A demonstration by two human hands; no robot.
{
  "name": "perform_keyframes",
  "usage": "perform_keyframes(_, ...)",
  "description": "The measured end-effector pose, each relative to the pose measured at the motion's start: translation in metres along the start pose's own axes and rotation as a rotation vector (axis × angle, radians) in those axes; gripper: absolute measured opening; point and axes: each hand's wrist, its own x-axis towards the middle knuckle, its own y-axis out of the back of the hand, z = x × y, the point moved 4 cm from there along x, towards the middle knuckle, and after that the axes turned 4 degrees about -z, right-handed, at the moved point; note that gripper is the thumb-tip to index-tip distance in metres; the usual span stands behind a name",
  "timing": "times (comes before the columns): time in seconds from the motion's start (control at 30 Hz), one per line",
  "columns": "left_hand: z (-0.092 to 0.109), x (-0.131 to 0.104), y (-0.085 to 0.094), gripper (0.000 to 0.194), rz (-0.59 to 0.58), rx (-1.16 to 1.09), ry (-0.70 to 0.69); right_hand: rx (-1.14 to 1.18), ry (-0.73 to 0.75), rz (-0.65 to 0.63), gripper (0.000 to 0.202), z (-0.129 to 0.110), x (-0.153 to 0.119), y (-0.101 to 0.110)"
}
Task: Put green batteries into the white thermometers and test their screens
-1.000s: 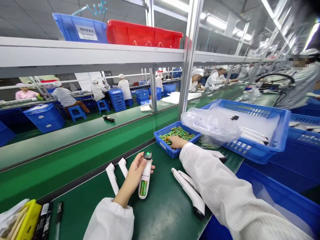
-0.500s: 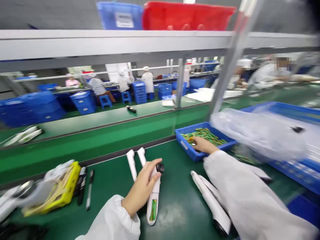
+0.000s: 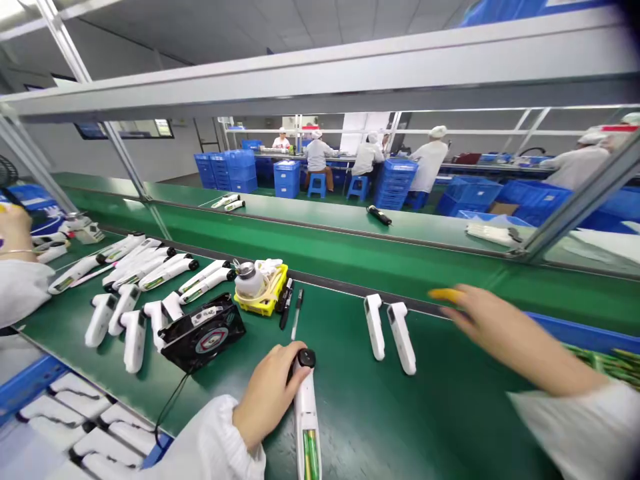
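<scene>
My left hand (image 3: 273,390) is closed around the head of a white infrared thermometer (image 3: 306,407) with a black tip. Its battery compartment lies uncovered, and green batteries (image 3: 311,453) sit inside. My right hand (image 3: 493,323) is raised over the bench at the right, index finger stretched out and thumb apart, with nothing visible between them. Yellow covering, apparently a finger cot (image 3: 445,294), wraps the index fingertip. Two more white thermometers (image 3: 374,327) lie side by side between my hands. At the right edge, a blue tray (image 3: 580,331) of green batteries (image 3: 607,363) is partly behind my right forearm.
Left of my hands lie pens (image 3: 297,313), a yellow basket (image 3: 263,305) with a metal-topped bottle, and a black corded device (image 3: 203,333). Many white thermometers (image 3: 134,340) cover the left bench. A co-worker's hand (image 3: 15,230) shows at far left. A metal post (image 3: 585,193) stands right.
The view has swung left. My right hand has left the battery tray and moved left, above the bench. My left hand still grips the thermometer.
</scene>
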Motion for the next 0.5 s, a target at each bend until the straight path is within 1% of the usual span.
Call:
perform_keyframes(0.07, -0.008, 0.002, 0.007, 0.025, 0.046, 0.062, -0.013, 0.092, 0.031, -0.147, 0.021, -0.081, 0.041, -0.026)
perform_keyframes(0.1, -0.011, 0.005, 0.012, 0.027, 0.081, 0.099, -0.015, 0.16, 0.057, -0.197, 0.02, -0.117, 0.059, -0.042)
perform_keyframes(0.13, -0.014, 0.009, 0.018, 0.029, 0.123, 0.14, -0.009, 0.21, 0.096, -0.218, 0.018, -0.149, 0.075, -0.058)
perform_keyframes(0.17, -0.017, 0.014, 0.024, 0.032, 0.171, 0.184, 0.005, 0.224, 0.127, -0.229, 0.015, -0.175, 0.088, -0.075)
perform_keyframes(0.2, -0.019, 0.02, 0.031, 0.034, 0.216, 0.23, 0.023, 0.227, 0.141, -0.229, 0.012, -0.195, 0.099, -0.092)
perform_keyframes(0.27, -0.02, 0.033, 0.043, 0.035, 0.285, 0.318, 0.065, 0.223, 0.125, -0.214, 0.009, -0.218, 0.115, -0.121)
perform_keyframes(0.33, -0.019, 0.044, 0.052, 0.035, 0.313, 0.396, 0.099, 0.217, 0.093, -0.196, 0.011, -0.228, 0.123, -0.143)
perform_keyframes(0.4, -0.016, 0.053, 0.058, 0.036, 0.308, 0.462, 0.119, 0.219, 0.069, -0.184, 0.01, -0.23, 0.127, -0.156)
perform_keyframes(0.5, -0.011, 0.06, 0.066, 0.035, 0.284, 0.54, 0.123, 0.25, 0.061, -0.192, 0.009, -0.23, 0.129, -0.164)
